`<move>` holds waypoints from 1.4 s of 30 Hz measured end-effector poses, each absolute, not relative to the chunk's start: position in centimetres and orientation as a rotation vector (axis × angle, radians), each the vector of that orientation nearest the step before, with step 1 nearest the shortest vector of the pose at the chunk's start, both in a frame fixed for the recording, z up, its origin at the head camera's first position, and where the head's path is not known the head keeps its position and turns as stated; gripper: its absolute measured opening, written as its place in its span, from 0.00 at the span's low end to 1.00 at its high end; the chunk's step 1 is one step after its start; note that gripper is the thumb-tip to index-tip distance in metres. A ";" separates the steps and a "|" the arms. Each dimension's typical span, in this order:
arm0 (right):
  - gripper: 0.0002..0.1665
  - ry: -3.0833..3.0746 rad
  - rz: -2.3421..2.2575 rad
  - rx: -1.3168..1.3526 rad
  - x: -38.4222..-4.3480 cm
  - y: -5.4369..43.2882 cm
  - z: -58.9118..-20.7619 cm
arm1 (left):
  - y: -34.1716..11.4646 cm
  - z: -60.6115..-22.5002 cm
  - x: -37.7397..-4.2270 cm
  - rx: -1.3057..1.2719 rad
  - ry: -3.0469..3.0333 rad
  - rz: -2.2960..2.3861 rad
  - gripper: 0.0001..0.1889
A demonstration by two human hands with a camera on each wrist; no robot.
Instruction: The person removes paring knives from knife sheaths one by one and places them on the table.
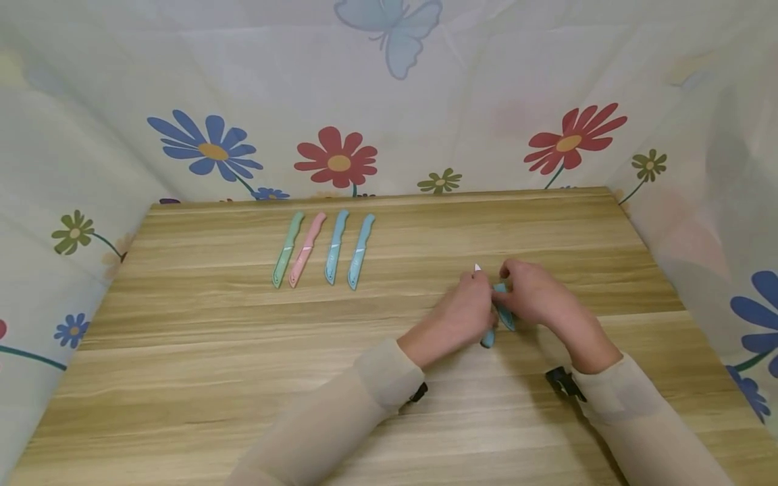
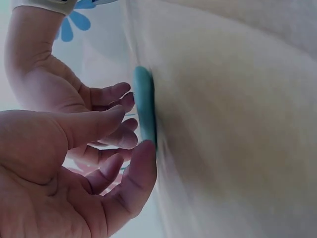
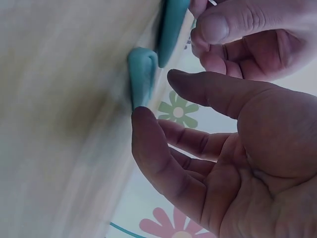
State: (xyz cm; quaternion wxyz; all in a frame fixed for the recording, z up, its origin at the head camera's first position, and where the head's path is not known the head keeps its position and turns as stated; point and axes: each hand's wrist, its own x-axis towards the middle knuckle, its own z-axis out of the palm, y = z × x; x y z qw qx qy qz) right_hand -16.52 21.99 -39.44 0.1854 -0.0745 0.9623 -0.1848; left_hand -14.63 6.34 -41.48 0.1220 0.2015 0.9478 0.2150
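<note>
A knife with a blue handle [image 1: 487, 339] lies on the table under my left hand [image 1: 464, 307]. Its pale blade tip [image 1: 477, 268] shows past the fingers. In the left wrist view, the index fingertip meets the lower end of that handle [image 2: 144, 101], while the thumb stays off it. Beside the knife is a blue sheath [image 1: 504, 312], with my right hand [image 1: 537, 290] around its far end. Seen from the right wrist, the index fingertip touches one end of the sheath [image 3: 142, 74]; the thumb stands apart from it. Neither hand visibly grips.
Farther back on the left lie a green sheathed knife [image 1: 288, 250], a pink one [image 1: 307, 250] and two blue ones, a left [image 1: 336, 248] and a right [image 1: 361, 252]. The wooden table [image 1: 213, 378] ends against flowered cloth [image 1: 462, 115] at the back and sides.
</note>
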 end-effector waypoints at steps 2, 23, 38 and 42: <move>0.30 2.712 -0.538 -0.201 -16.5 22.0 -39.3 | 6.0 -41.1 -14.6 0.581 2.768 0.626 0.23; 0.32 2.875 -0.494 -0.338 -16.2 18.9 -37.1 | 0.4 -38.8 -15.7 0.561 3.004 0.423 0.23; 0.35 2.918 -0.437 -0.472 -16.9 15.4 -36.6 | -4.3 -38.0 -17.8 0.463 3.116 0.276 0.26; 0.36 2.936 -0.419 -0.511 -17.1 14.6 -36.7 | -6.1 -37.7 -18.8 0.424 3.124 0.277 0.25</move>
